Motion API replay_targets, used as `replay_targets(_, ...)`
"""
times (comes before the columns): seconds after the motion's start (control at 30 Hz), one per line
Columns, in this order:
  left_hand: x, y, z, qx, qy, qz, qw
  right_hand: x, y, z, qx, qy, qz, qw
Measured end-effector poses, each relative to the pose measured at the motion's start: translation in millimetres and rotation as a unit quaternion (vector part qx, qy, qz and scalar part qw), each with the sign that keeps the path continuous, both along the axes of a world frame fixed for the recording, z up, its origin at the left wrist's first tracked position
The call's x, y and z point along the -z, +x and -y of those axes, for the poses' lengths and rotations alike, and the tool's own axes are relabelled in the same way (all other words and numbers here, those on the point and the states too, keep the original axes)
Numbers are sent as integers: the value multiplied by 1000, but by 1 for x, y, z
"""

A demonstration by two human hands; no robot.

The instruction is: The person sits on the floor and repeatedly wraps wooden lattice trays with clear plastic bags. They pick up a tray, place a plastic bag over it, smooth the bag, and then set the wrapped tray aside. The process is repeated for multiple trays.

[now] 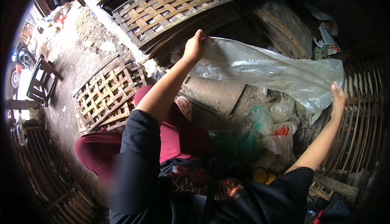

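Observation:
A long sheet or bag of clear plastic film (259, 65) is stretched between my two hands, above the floor before me. My left hand (195, 47) grips its upper-left corner, with the arm reaching away from my body. At the other end, my right hand (337, 97) pinches the film's lower-right edge between thumb and fingers. Under the film lies a flat board (214, 93). A heap of crumpled plastic bags (274, 123), clear, green and red, rests below the film, nearer to me.
Woven bamboo panels (170, 9) form a stack beyond my left hand; another woven panel (106, 91) lies beside my knee. Bamboo slatting (362, 111) stands at the right. A thick wooden-edged stack (283, 29) sits behind the film, and a wooden stool (44, 79) is far left.

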State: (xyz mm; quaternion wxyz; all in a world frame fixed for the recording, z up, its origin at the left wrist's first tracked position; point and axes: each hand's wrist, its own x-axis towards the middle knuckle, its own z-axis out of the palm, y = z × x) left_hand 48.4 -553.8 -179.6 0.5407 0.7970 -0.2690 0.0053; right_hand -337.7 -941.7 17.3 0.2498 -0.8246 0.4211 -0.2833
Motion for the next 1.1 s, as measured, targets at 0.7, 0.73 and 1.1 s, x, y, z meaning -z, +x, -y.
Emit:
replay_targets(0.7,-161,194,-241,-383,142,530,743,15,531,-71,-370,482,533,588)
replay_targets(0.73,-152,190,-241,-387,116,524,750,22,550,-65,-424,312,494,693)
replay_targets(1.1,26,169,-253,-218,245,262,908,186,665,-88,-337,608,459,553)
